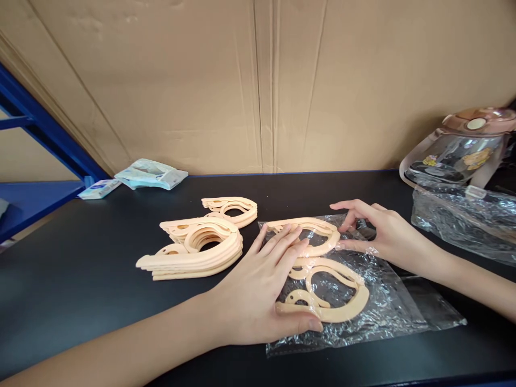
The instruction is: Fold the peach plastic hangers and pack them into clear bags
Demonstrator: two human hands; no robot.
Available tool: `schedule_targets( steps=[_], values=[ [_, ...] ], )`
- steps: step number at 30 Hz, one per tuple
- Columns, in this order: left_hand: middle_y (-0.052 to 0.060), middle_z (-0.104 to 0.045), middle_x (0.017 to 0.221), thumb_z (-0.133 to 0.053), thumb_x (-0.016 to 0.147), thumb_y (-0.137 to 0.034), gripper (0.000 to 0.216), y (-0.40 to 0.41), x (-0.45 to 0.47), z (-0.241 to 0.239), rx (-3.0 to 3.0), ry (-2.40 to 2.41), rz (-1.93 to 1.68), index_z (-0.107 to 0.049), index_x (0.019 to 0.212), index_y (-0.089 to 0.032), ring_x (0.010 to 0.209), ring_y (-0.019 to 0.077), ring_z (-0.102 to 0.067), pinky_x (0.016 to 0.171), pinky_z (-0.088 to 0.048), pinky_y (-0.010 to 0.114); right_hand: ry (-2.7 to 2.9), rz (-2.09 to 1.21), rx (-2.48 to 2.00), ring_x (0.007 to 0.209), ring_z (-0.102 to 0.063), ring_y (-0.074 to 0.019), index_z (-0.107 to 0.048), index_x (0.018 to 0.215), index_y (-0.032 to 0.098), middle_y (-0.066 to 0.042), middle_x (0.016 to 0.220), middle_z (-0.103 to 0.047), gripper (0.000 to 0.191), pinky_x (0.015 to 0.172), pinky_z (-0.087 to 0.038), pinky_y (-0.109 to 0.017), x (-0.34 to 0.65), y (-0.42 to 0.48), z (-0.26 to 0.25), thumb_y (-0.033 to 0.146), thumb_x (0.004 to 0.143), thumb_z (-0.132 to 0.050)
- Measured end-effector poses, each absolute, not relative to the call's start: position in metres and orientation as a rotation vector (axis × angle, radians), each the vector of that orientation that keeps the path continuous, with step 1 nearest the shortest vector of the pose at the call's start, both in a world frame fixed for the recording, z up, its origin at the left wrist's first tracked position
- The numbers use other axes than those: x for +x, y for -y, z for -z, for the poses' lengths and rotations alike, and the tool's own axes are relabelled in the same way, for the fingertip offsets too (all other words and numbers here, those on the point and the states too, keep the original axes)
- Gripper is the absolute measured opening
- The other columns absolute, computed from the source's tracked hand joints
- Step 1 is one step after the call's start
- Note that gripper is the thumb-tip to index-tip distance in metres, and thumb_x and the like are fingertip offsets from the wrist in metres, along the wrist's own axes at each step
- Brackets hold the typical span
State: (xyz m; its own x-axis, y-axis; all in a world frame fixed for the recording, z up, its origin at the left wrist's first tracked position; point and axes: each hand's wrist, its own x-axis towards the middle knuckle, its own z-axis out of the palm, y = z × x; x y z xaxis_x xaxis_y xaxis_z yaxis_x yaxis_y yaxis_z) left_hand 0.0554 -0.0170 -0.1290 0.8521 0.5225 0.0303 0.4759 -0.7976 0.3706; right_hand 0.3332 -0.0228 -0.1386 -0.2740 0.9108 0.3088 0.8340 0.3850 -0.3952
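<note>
My left hand [262, 290] lies flat and open, fingers stretched over two peach plastic hangers [330, 293] that lie on a clear plastic bag [387, 306] on the black table [80, 279]. My right hand [377, 231] rests at the bag's far edge, fingers curled and pinching the clear film next to the upper hanger [318, 231]. A stack of several more peach hangers [197, 250] lies just left of my left hand, with a smaller pile [234, 208] behind it.
A cardboard wall [258, 80] stands behind the table. Crumpled clear bags [463, 220] and a clear dome-shaped container [459, 148] sit at the right. Pale blue packets [151, 174] lie at the back left, beside a blue metal shelf frame [36, 193].
</note>
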Motion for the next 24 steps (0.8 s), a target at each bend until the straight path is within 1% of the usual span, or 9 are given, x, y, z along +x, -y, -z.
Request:
schedule_targets(
  steps=[5, 10, 14, 18, 21, 24],
  values=[
    [0.018, -0.021, 0.157, -0.050, 0.078, -0.076, 0.097, 0.017, 0.055, 0.131, 2.666, -0.735, -0.245, -0.029, 0.147, -0.011, 0.146, 0.0323, -0.014, 0.118, -0.007, 0.057, 2.195, -0.145, -1.486, 0.081, -0.066, -0.0231, -0.050, 0.125, 0.028, -0.001, 0.086, -0.072, 0.056, 0.080, -0.047, -0.040, 0.333, 0.021, 0.138, 0.061, 0.080, -0.061],
    [0.018, -0.019, 0.157, -0.048, 0.079, -0.077, 0.098, 0.015, 0.055, 0.132, 2.679, -0.722, -0.236, -0.027, 0.148, -0.011, 0.146, 0.0317, -0.012, 0.118, -0.007, 0.056, 2.205, -0.074, -1.461, 0.074, -0.065, -0.0219, -0.052, 0.123, 0.028, 0.000, 0.082, -0.072, 0.056, 0.078, -0.045, -0.040, 0.332, 0.020, 0.140, 0.062, 0.080, -0.060],
    [0.018, -0.018, 0.157, -0.046, 0.079, -0.077, 0.099, 0.016, 0.056, 0.129, 2.693, -0.743, -0.190, -0.027, 0.148, -0.009, 0.147, 0.0313, -0.012, 0.118, -0.005, 0.056, 2.221, -0.059, -1.459, 0.074, -0.065, -0.0221, -0.050, 0.124, 0.028, -0.001, 0.083, -0.071, 0.056, 0.077, -0.043, -0.039, 0.331, 0.021, 0.138, 0.062, 0.080, -0.059],
    [0.016, -0.020, 0.157, -0.047, 0.081, -0.074, 0.094, 0.018, 0.057, 0.126, 2.691, -0.746, -0.215, -0.026, 0.149, -0.013, 0.146, 0.0324, -0.013, 0.117, -0.005, 0.058, 2.255, -0.016, -1.437, 0.077, -0.066, -0.0219, -0.049, 0.127, 0.028, -0.001, 0.087, -0.072, 0.058, 0.081, -0.042, -0.040, 0.331, 0.021, 0.137, 0.061, 0.081, -0.060],
    [0.015, -0.019, 0.157, -0.048, 0.082, -0.072, 0.094, 0.018, 0.056, 0.126, 2.705, -0.713, -0.246, -0.023, 0.150, -0.013, 0.146, 0.0330, -0.013, 0.118, -0.004, 0.058, 2.286, 0.069, -1.451, 0.080, -0.066, -0.0232, -0.047, 0.129, 0.028, -0.001, 0.087, -0.071, 0.056, 0.083, -0.040, -0.042, 0.339, 0.020, 0.136, 0.056, 0.083, -0.061],
    [0.013, -0.021, 0.157, -0.048, 0.084, -0.070, 0.090, 0.017, 0.054, 0.125, 2.732, -0.631, -0.281, -0.024, 0.150, -0.013, 0.146, 0.0311, -0.015, 0.119, -0.004, 0.054, 2.315, 0.195, -1.506, 0.081, -0.065, -0.0258, -0.045, 0.130, 0.029, -0.001, 0.086, -0.070, 0.042, 0.083, -0.038, -0.045, 0.352, 0.016, 0.129, 0.043, 0.091, -0.051]
  ],
)
